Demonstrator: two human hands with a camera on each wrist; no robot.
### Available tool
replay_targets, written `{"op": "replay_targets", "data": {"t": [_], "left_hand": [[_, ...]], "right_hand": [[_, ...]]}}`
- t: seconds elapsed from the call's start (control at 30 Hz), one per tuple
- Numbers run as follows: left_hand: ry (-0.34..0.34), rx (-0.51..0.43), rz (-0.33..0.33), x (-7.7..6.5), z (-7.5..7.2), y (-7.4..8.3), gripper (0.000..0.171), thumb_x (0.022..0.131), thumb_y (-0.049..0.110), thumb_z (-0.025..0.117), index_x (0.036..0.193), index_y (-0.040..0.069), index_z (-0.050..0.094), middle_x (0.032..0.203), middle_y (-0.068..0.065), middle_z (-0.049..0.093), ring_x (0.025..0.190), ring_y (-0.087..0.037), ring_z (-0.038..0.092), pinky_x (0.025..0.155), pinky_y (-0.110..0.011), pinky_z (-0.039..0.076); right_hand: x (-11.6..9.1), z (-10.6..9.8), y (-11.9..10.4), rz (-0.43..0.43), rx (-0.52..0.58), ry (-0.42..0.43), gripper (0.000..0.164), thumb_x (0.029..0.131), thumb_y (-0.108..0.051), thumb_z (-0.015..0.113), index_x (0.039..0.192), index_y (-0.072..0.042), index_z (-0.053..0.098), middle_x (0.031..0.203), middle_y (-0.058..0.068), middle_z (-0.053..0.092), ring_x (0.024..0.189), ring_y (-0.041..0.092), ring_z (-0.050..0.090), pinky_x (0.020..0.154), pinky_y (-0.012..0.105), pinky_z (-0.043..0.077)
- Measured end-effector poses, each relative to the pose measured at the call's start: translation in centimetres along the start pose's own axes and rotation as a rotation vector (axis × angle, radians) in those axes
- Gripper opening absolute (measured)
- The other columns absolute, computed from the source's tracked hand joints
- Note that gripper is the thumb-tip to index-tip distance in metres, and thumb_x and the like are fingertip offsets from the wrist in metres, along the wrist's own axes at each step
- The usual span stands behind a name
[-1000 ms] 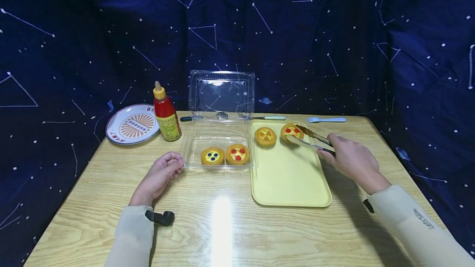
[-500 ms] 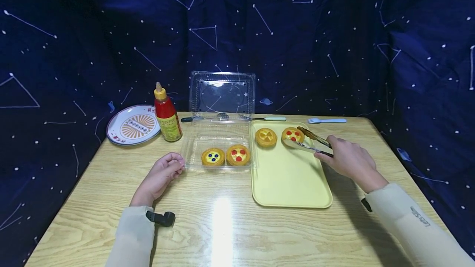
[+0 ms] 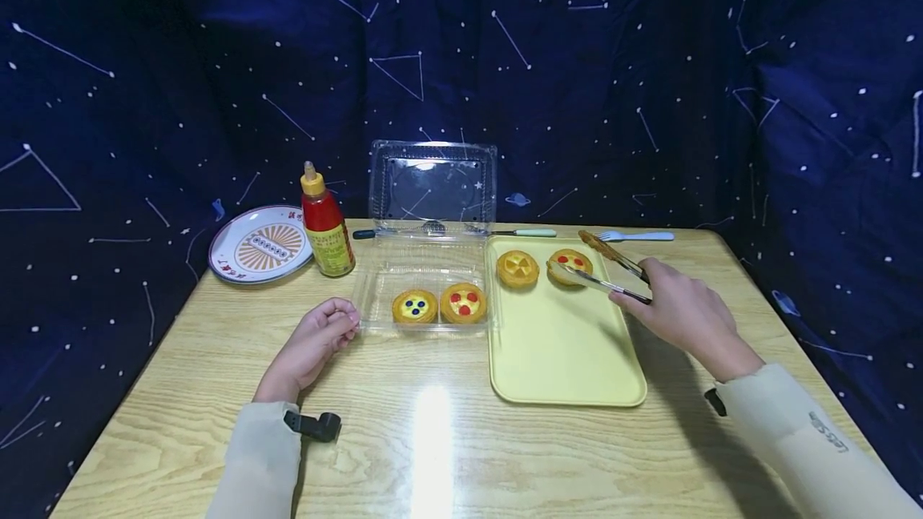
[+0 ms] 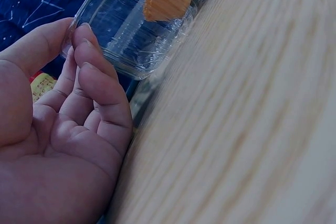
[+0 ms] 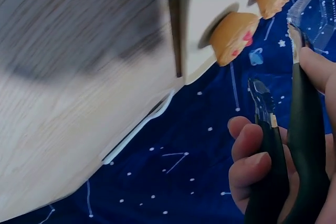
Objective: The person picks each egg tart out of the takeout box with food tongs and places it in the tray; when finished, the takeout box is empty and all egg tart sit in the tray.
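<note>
My right hand [image 3: 681,307] grips a pair of tongs [image 5: 307,124] by their dark handles. The tongs' arms are spread; one tip lies over the near left side of a red-dotted tart [image 3: 570,266], and the other stands off to its right. That tart sits on a yellow tray [image 3: 566,359] beside a plain-topped tart [image 3: 517,269]. My left hand [image 3: 313,343] pinches the front left rim of a clear plastic box [image 4: 131,35] between thumb and fingers. Inside the box are a blue-dotted tart [image 3: 414,307] and another red-dotted tart [image 3: 463,303]. Its lid [image 3: 433,183] stands raised.
A red sauce bottle [image 3: 328,227] stands left of the box, in front of a patterned plate [image 3: 263,245]. Behind the tray lie a light blue fork [image 3: 638,236] and a utensil with a pale green handle [image 3: 534,232]. A dark starry cloth hangs behind the table.
The tongs' arms have spread wider, and the far tip has moved away from the red-dotted tart on the tray. My left hand stays at the box rim.
</note>
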State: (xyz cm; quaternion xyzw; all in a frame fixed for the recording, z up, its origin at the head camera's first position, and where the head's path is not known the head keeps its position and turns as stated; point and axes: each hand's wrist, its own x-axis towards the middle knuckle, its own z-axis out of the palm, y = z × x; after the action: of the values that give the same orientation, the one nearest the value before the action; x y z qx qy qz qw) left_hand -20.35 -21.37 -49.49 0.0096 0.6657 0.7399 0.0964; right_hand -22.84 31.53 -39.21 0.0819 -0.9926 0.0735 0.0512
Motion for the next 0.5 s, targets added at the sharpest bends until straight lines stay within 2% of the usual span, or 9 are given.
{"op": "replay_targets", "data": {"t": [0.1,0.3,0.4,0.5], "left_hand": [[0.002,0.001,0.001,0.0,0.0,0.0,0.017,0.099,0.017,0.062,0.106,0.007,0.051,0.083,0.001,0.058,0.076,-0.012,0.052,0.068,-0.025,0.045],[-0.003,-0.004,-0.006,-0.1,0.1,0.3,0.017,0.098,0.017,0.063,0.106,0.008,0.051,0.084,-0.001,0.059,0.075,-0.012,0.053,0.066,-0.024,0.045],[-0.008,-0.011,-0.007,-0.1,0.2,0.4,0.018,0.098,0.017,0.064,0.106,0.008,0.051,0.085,-0.002,0.061,0.073,-0.011,0.054,0.064,-0.023,0.045],[-0.009,-0.016,-0.013,-0.1,0.2,0.5,0.018,0.098,0.017,0.064,0.106,0.007,0.051,0.085,-0.002,0.062,0.072,-0.011,0.055,0.063,-0.023,0.045]], "right_hand": [[0.1,-0.1,-0.8,-0.029,0.014,0.036,0.07,0.084,-0.076,0.053,0.111,-0.011,0.053,0.091,0.011,0.062,0.066,0.03,0.057,0.048,0.046,0.039],[0.2,-0.2,-2.6,-0.085,0.025,0.061,0.074,0.085,-0.073,0.055,0.122,-0.009,0.054,0.1,0.014,0.066,0.071,0.031,0.061,0.051,0.05,0.044],[0.2,-0.2,-3.4,-0.108,0.023,0.064,0.072,0.085,-0.073,0.056,0.121,-0.01,0.053,0.088,0.01,0.063,0.064,0.027,0.057,0.047,0.044,0.041],[0.2,-0.2,-4.3,-0.126,0.026,0.062,0.065,0.086,-0.071,0.057,0.115,-0.013,0.053,0.075,0.003,0.054,0.058,0.022,0.05,0.045,0.039,0.037]]}}
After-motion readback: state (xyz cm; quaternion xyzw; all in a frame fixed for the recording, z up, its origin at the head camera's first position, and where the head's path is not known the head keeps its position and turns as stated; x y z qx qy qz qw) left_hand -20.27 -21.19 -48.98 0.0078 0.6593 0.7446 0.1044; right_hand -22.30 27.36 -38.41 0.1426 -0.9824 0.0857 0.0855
